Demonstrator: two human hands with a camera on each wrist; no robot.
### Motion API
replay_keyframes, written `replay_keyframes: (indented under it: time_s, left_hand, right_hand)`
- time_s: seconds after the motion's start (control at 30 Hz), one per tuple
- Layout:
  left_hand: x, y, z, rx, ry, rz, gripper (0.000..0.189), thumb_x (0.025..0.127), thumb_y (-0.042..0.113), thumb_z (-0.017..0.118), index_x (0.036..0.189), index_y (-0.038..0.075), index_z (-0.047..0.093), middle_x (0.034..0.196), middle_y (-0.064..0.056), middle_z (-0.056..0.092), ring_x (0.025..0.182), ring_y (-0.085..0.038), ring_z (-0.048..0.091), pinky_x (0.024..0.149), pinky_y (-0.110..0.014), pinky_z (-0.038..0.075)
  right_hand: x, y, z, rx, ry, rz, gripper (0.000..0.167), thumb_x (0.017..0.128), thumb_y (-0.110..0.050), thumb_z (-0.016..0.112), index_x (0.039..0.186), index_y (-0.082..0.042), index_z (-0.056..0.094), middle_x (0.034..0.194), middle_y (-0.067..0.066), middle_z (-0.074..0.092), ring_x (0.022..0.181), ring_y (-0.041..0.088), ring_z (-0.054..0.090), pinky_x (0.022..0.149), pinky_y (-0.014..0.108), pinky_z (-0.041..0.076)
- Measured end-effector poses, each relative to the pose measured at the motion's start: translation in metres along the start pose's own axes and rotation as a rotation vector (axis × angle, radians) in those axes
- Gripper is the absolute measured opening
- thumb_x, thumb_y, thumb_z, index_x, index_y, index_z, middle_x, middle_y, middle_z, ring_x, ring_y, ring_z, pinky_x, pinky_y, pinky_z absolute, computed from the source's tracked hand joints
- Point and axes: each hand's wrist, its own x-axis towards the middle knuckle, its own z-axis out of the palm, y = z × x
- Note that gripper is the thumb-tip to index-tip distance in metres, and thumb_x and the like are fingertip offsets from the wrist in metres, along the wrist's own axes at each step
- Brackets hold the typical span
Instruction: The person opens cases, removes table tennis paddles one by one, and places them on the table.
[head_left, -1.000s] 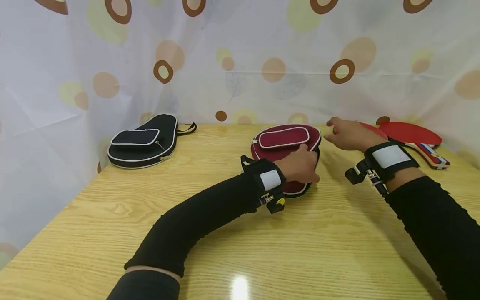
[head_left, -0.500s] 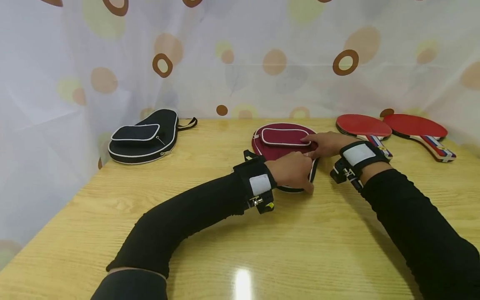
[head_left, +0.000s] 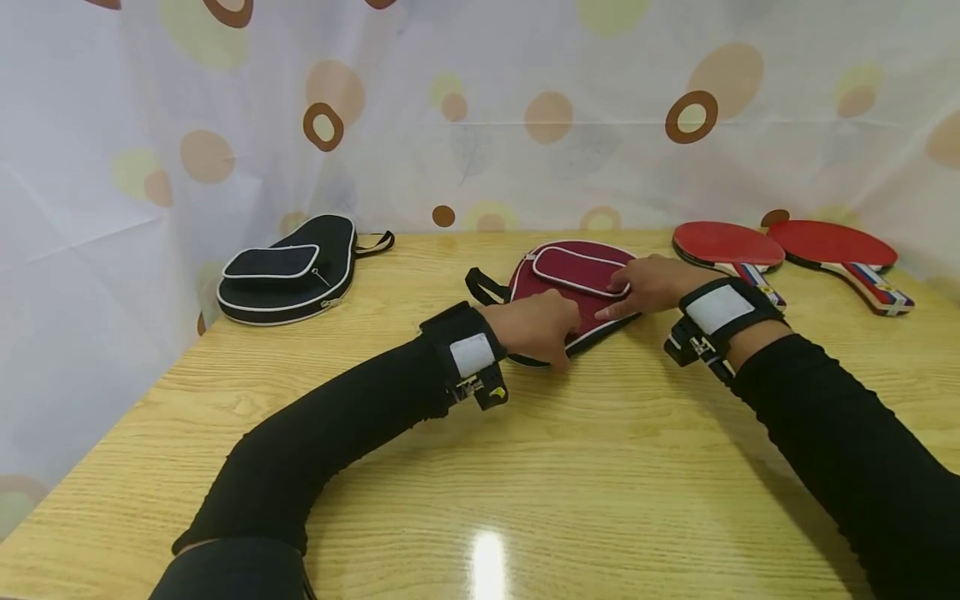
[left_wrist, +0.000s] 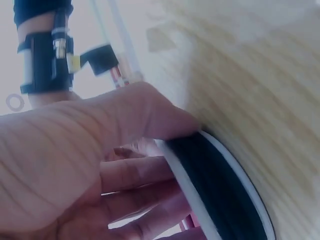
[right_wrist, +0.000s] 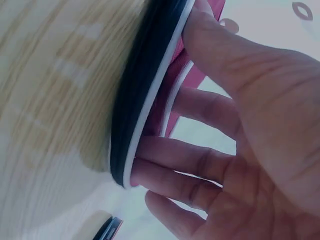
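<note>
A dark red table tennis paddle case [head_left: 573, 300] with white piping and a front pocket lies on the table between my hands. Its black strap [head_left: 483, 286] sticks out on the left. My left hand [head_left: 534, 323] grips the case's near edge; the left wrist view shows the thumb [left_wrist: 172, 120] on the black side band [left_wrist: 215, 180], with the fingers over the red top. At the right end, my right hand [head_left: 651, 283] rests on the case. Its fingers [right_wrist: 187, 155] lie fairly straight against the top near the pocket, as the right wrist view shows.
A black paddle case [head_left: 288, 271] with a strap lies at the back left of the wooden table [head_left: 420, 517]. Two red table tennis paddles [head_left: 727, 244] [head_left: 832, 242] lie side by side at the back right. A patterned curtain [head_left: 480, 108] hangs behind.
My right hand has come left onto the red case. The case has turned, its strap now showing on the left, and my left hand has moved left with its near edge.
</note>
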Motion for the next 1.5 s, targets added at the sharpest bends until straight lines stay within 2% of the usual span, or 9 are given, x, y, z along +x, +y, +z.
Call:
replay_keyframes:
  time_s: [0.23, 0.3, 0.47, 0.73, 0.87, 1.03, 1.1, 1.3, 1.5]
  left_hand:
    - [-0.015, -0.017, -0.006, 0.039, -0.004, -0.028, 0.021, 0.084, 0.014, 0.08, 0.093, 0.006, 0.062, 0.08, 0.001, 0.047, 0.072, -0.013, 0.043, 0.062, -0.023, 0.033]
    - [-0.017, -0.021, -0.006, 0.035, -0.009, -0.046, 0.023, 0.084, 0.012, 0.079, 0.099, 0.004, 0.063, 0.083, 0.0, 0.048, 0.075, -0.014, 0.044, 0.063, -0.024, 0.034]
    - [-0.018, -0.031, -0.006, 0.013, -0.023, -0.093, 0.032, 0.082, 0.007, 0.078, 0.111, 0.004, 0.065, 0.089, -0.001, 0.051, 0.079, -0.015, 0.046, 0.066, -0.025, 0.038]
    - [-0.023, -0.039, -0.01, -0.019, -0.019, -0.122, 0.036, 0.08, 0.004, 0.078, 0.114, 0.004, 0.064, 0.096, -0.003, 0.056, 0.086, -0.017, 0.048, 0.069, -0.025, 0.041]
    - [-0.023, -0.041, -0.011, -0.019, -0.021, -0.144, 0.049, 0.079, 0.001, 0.077, 0.125, 0.005, 0.062, 0.102, -0.006, 0.06, 0.088, -0.018, 0.049, 0.07, -0.026, 0.043]
    - [-0.02, -0.043, -0.009, 0.086, -0.055, -0.182, 0.06, 0.083, 0.004, 0.074, 0.141, 0.012, 0.059, 0.122, -0.007, 0.064, 0.092, -0.017, 0.05, 0.071, -0.025, 0.042]
    - [-0.018, -0.045, -0.009, 0.128, -0.064, -0.186, 0.056, 0.085, 0.005, 0.071, 0.14, 0.013, 0.061, 0.12, -0.007, 0.066, 0.088, -0.016, 0.049, 0.068, -0.025, 0.04]
    - [-0.015, -0.051, -0.009, 0.18, -0.049, -0.173, 0.033, 0.086, 0.004, 0.067, 0.117, 0.011, 0.071, 0.091, -0.003, 0.057, 0.075, -0.015, 0.044, 0.062, -0.025, 0.033]
    - [-0.012, -0.052, -0.007, 0.185, -0.049, -0.195, 0.026, 0.085, 0.002, 0.065, 0.11, 0.01, 0.07, 0.087, -0.002, 0.052, 0.077, -0.016, 0.045, 0.063, -0.025, 0.033]
  right_hand:
    - [-0.003, -0.003, -0.004, 0.037, 0.012, -0.065, 0.04, 0.096, -0.034, 0.069, 0.107, 0.004, 0.072, 0.097, 0.013, 0.071, 0.093, 0.032, 0.064, 0.078, 0.044, 0.052]
    - [-0.003, -0.002, -0.004, 0.047, 0.022, -0.094, 0.033, 0.096, -0.031, 0.07, 0.095, 0.001, 0.074, 0.08, 0.006, 0.066, 0.078, 0.025, 0.06, 0.069, 0.039, 0.048]
    - [-0.004, -0.001, -0.003, 0.089, 0.02, -0.103, 0.029, 0.095, -0.03, 0.071, 0.08, -0.006, 0.076, 0.058, -0.003, 0.051, 0.06, 0.015, 0.045, 0.06, 0.031, 0.038]
    - [-0.006, -0.004, -0.003, 0.084, -0.005, -0.082, 0.038, 0.098, -0.03, 0.067, 0.066, -0.01, 0.066, 0.056, -0.006, 0.041, 0.055, 0.012, 0.039, 0.057, 0.03, 0.034]
    - [-0.011, -0.004, -0.005, 0.088, -0.022, -0.043, 0.043, 0.101, -0.03, 0.063, 0.062, -0.01, 0.061, 0.055, -0.006, 0.037, 0.053, 0.012, 0.037, 0.056, 0.029, 0.033]
    - [-0.012, -0.007, -0.007, 0.092, -0.033, -0.033, 0.047, 0.099, -0.031, 0.065, 0.057, -0.012, 0.056, 0.054, -0.007, 0.035, 0.051, 0.01, 0.035, 0.054, 0.028, 0.031]
    - [-0.012, -0.008, -0.008, 0.083, -0.038, -0.032, 0.048, 0.099, -0.032, 0.065, 0.057, -0.012, 0.055, 0.053, -0.007, 0.035, 0.05, 0.01, 0.035, 0.053, 0.027, 0.031]
    - [-0.013, -0.012, -0.01, 0.031, -0.031, -0.022, 0.043, 0.098, -0.03, 0.067, 0.06, -0.011, 0.063, 0.053, -0.007, 0.036, 0.049, 0.009, 0.034, 0.054, 0.027, 0.031]
    - [-0.014, -0.014, -0.009, 0.019, -0.033, 0.009, 0.038, 0.096, -0.03, 0.07, 0.064, -0.01, 0.071, 0.052, -0.007, 0.042, 0.051, 0.01, 0.038, 0.054, 0.028, 0.032]
